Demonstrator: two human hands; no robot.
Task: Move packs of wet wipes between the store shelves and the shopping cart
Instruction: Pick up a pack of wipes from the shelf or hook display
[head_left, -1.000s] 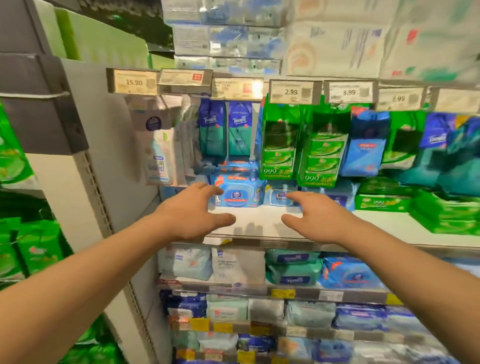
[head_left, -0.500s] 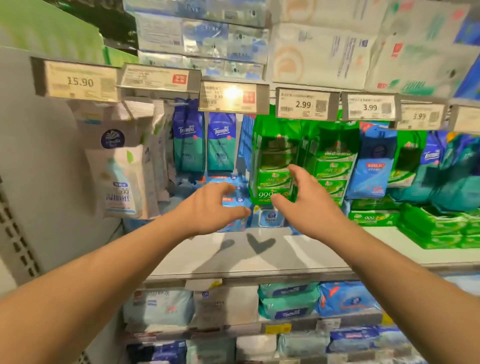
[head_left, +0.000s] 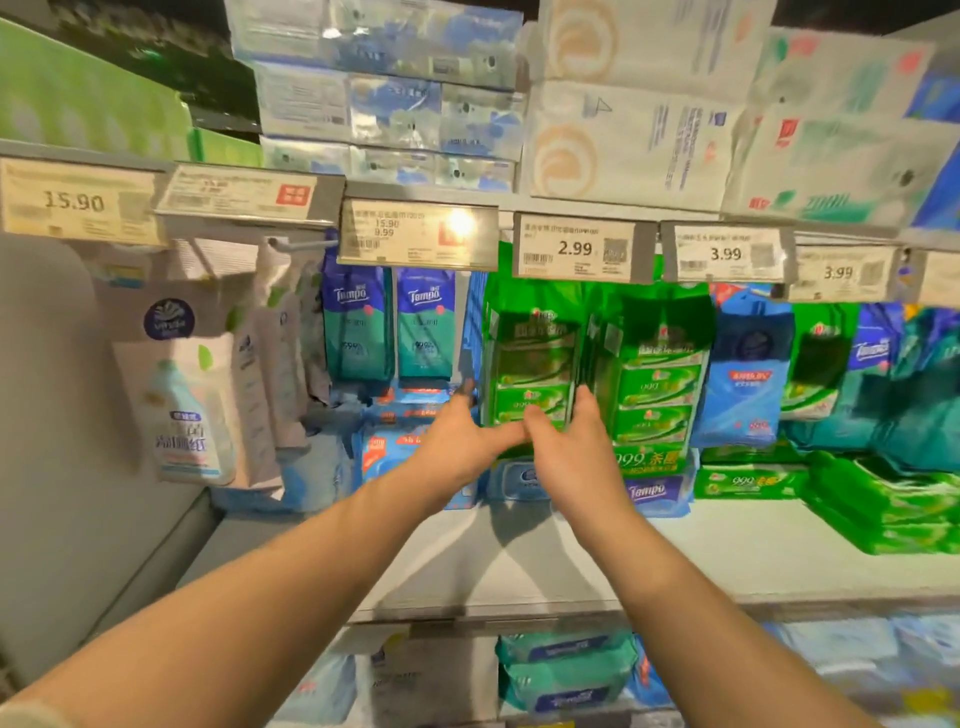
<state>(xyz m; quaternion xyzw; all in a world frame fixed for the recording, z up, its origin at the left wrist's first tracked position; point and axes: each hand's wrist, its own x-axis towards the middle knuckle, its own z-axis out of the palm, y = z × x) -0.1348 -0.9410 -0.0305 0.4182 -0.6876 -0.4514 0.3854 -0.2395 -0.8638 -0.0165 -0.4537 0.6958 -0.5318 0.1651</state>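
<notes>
Both reaching far into the shelf: left hand (head_left: 457, 441) and right hand (head_left: 571, 447), thumbs touching, fingers curling round the hanging green plastic multipack of wet wipes (head_left: 530, 364) below the white 2.99 price tag (head_left: 574, 248), apparently to lift it off its hook. Shopping cart out of view.

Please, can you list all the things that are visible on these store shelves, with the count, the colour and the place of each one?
green hanging packs: two, green, under the 2.99 tag, centre.
Tempo hanging packs: two, blue and teal, left of the green ones.
white pouches: several, white, hanging far left.
price tags: at least six, pale, along the upper shelf edge.
flat green packs: a stack, green, right on the shelf.
shelf: one, pale grey, middle.
tissue bundles: several, white and blue, top shelf.
left hand: one, at the left green pack.
right hand: one, beside it.
</notes>
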